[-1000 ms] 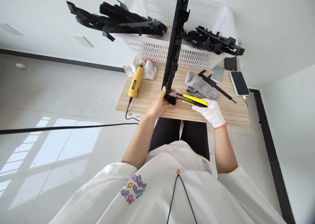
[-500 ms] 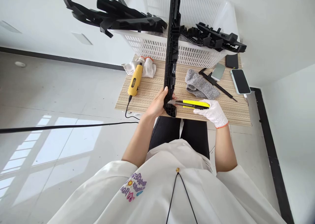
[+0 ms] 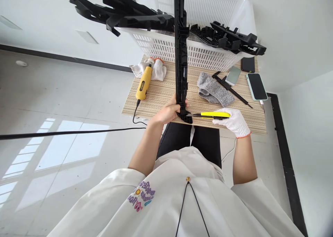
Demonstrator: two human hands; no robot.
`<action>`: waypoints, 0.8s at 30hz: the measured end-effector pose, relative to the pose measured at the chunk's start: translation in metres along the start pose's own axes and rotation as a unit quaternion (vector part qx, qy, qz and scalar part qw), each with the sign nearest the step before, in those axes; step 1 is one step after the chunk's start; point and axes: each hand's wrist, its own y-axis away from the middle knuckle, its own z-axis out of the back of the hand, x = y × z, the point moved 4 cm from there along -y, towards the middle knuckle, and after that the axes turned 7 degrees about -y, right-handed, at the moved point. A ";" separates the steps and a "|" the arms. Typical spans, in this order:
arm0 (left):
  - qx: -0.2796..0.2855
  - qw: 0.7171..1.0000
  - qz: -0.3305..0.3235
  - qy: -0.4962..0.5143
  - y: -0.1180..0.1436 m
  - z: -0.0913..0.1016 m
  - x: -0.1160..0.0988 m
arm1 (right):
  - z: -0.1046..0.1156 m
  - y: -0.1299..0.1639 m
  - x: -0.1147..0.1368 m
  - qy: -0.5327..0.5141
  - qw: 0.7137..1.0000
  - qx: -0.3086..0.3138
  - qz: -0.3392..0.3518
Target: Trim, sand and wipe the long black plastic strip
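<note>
A long black plastic trim part (image 3: pixel 181 56) stands lengthwise in front of me, its near end just over the table's front edge. My bare left hand (image 3: pixel 170 111) is closed around it near that end, with some fingers hidden behind. In my right hand (image 3: pixel 232 120), which wears a white knit glove with an orange cuff, is a yellow and black utility knife (image 3: pixel 214 115). The knife points left, and its blade lies at the near end of the part; whether it touches is too small to tell.
A white basket (image 3: pixel 161 44) holding several black plastic parts (image 3: pixel 135 16) stands at the back. On the striped table (image 3: pixel 156 107) lie a yellow corded tool (image 3: pixel 144 82), white gloves (image 3: pixel 158 71), a grey cloth (image 3: pixel 214 89), a black caliper (image 3: pixel 234 91) and phones (image 3: pixel 257 86).
My right hand and the knife have moved right and slightly down. The black part has turned, its far end shifting left and its near end right, still in my left hand.
</note>
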 end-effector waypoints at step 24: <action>-0.047 0.978 -0.146 -0.139 -0.010 0.004 0.010 | -0.037 -0.007 0.039 0.286 0.922 -0.255 0.050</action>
